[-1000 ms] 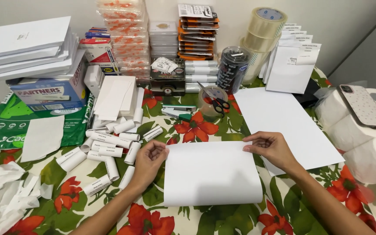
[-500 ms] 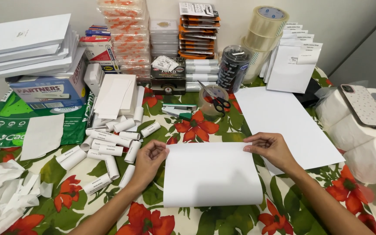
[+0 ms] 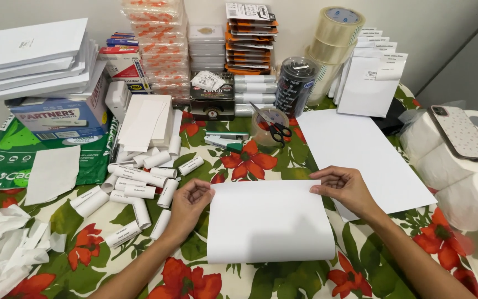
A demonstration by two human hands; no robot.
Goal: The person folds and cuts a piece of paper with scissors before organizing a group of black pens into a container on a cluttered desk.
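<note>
A white sheet of paper (image 3: 269,221) lies folded over in front of me on the flowered tablecloth (image 3: 250,160), its near edge curving up a little. My left hand (image 3: 188,206) pinches its far left corner. My right hand (image 3: 345,188) pinches its far right corner. Both hands press the far edges together. A second, flat white sheet (image 3: 358,155) lies just beyond my right hand.
Several small rolled white papers (image 3: 139,185) lie left of my left hand. Scissors (image 3: 275,130) stand in a tape roll behind the sheet. A phone (image 3: 460,133) rests on toilet rolls (image 3: 466,194) at right. Stacked boxes, packets and tape rolls (image 3: 336,33) line the wall. Crumpled white paper (image 3: 1,249) lies near left.
</note>
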